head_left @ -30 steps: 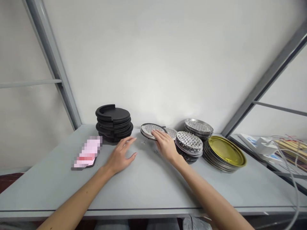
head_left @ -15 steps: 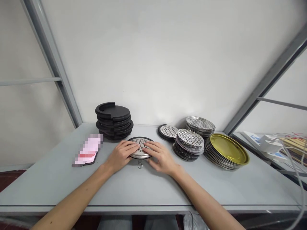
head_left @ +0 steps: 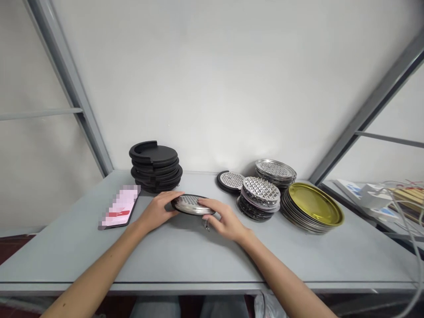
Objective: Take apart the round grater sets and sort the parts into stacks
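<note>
1. Head view: fingers of left hand (head_left: 158,213) and right hand (head_left: 225,221) grip the perforated metal disc (head_left: 190,204) at opposite rims, just above the counter (head_left: 198,260).
2. Probably light, stiff, slippery; hold the rim.

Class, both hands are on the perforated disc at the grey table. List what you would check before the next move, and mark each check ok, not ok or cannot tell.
1. The left hand grips the disc at its left edge: ok.
2. The right hand holds its right edge: ok.
3. The disc looks raised off the table, with a shadow beneath it: ok.
4. The loop hanging under the disc is firmly fastened: cannot tell.
5. The phone and black stack lie apart from the disc: ok.
6. The grater stack is apart from the right hand: ok.
</note>
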`<action>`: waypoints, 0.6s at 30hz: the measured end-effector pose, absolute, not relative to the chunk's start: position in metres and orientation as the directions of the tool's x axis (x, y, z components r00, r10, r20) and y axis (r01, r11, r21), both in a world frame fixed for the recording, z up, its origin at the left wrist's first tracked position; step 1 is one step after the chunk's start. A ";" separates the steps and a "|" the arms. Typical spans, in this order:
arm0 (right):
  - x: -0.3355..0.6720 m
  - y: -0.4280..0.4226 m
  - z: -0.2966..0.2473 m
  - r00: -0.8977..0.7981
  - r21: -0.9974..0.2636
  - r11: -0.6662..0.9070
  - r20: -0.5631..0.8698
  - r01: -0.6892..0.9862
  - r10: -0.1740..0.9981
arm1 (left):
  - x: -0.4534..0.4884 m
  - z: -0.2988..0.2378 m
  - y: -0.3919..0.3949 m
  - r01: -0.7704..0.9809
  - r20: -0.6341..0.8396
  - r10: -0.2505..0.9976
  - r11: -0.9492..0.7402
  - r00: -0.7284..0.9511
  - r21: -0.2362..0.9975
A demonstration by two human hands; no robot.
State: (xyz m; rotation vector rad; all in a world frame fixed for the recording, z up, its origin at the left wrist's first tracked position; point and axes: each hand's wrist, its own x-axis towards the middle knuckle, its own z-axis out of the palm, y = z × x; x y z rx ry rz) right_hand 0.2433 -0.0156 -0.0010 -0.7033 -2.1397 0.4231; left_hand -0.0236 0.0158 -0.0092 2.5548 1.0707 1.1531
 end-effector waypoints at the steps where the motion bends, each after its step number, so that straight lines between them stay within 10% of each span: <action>1: 0.245 -0.016 0.001 -0.466 -0.565 0.760 0.605 0.320 0.646 | -0.025 -0.010 0.017 0.548 0.594 0.672 -0.727 0.442 0.415; 13: 0.260 -0.010 0.013 -0.277 -0.799 0.588 0.541 0.125 0.794 | -0.015 -0.005 0.011 0.581 0.643 0.723 -0.645 0.254 0.496; 18: 0.275 0.003 0.017 0.114 -0.761 0.643 0.649 0.090 0.752 | -0.016 -0.001 0.010 0.585 0.680 0.717 -0.620 0.153 0.523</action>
